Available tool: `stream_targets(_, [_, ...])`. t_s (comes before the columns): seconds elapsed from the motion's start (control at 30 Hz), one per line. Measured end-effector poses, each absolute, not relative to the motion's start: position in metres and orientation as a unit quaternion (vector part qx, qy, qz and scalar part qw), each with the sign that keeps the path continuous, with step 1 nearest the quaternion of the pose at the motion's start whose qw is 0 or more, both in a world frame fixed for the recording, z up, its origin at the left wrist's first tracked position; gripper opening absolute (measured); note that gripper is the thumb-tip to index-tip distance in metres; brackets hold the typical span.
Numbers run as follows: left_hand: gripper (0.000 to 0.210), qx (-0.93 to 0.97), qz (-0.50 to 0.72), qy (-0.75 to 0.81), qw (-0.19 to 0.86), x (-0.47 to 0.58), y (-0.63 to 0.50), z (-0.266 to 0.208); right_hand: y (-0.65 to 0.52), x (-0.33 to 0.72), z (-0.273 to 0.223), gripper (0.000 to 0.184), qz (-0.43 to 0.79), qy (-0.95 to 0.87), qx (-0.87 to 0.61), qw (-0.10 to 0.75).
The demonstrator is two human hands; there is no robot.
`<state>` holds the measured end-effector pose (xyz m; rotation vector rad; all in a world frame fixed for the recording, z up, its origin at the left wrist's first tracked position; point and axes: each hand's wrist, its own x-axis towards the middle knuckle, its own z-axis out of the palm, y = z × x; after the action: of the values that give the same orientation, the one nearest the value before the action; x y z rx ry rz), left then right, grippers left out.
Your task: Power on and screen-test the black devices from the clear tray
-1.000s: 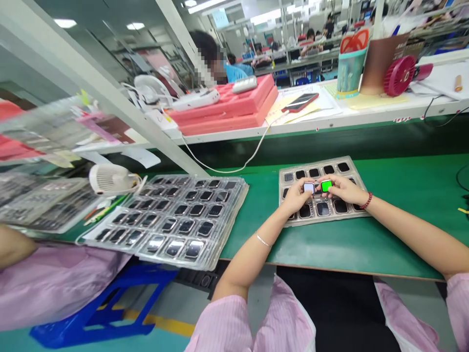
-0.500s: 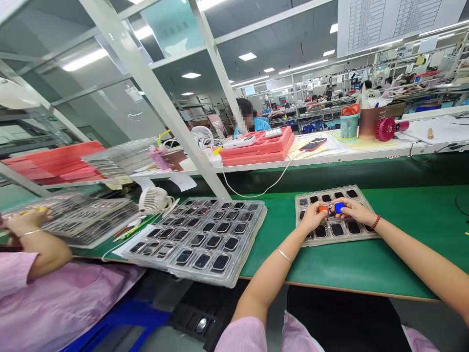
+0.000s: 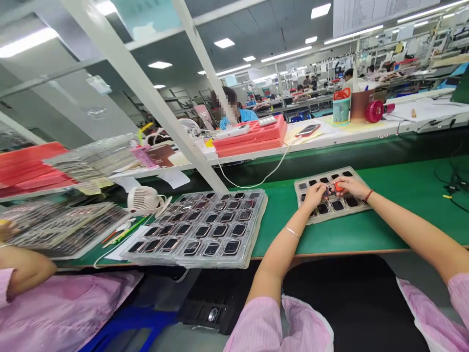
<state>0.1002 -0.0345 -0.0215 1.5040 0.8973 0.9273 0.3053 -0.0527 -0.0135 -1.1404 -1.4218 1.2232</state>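
Above a clear plastic tray (image 3: pixel 331 216) of dark square watch faces, my two hands work close together. My right hand (image 3: pixel 352 187) pinches a small smartwatch (image 3: pixel 339 186) whose screen glows red-orange. Between the fingertips of my left hand (image 3: pixel 314 196) is another smartwatch (image 3: pixel 326 192), dark bluish and mostly covered by the fingers. The two watches are almost side by side. Rows of black screens show in the tray around and below my hands.
Stacked trays of watches (image 3: pixel 220 231) stand left on the green bench (image 3: pixel 280 227). Beyond them are a white fan (image 3: pixel 142 201) and more trays (image 3: pixel 69 227) beside a co-worker's arm (image 3: pixel 31 264). A shelf holds red foam trays (image 3: pixel 252 139) and a phone (image 3: pixel 308 130). Cables (image 3: pixel 454 183) lie right.
The right-hand watch's screen has gone from blue to red-orange. The left-hand watch, orange before, now looks dark bluish. The camera view has shifted; both hands stay over the tray.
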Motion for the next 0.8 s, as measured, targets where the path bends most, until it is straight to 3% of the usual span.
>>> stream_targets(0.33, [0.04,0.648,0.371,0.377,0.548,0.101,-0.024,-0.03,-0.05,0.306,-0.013,0.017,0.496,-0.558,-0.486,0.453])
stream_targets(0.67, [0.052,0.694,0.38,0.354,0.498,0.097,-0.027,-0.033,-0.051,0.311,-0.007,0.034,0.523,-0.587,-0.458,0.415])
stream_targets(0.8, [0.055,0.697,0.388,0.35,0.492,0.095,-0.025,-0.035,-0.044,0.32,-0.005,0.033,0.564,-0.598,-0.43,0.374])
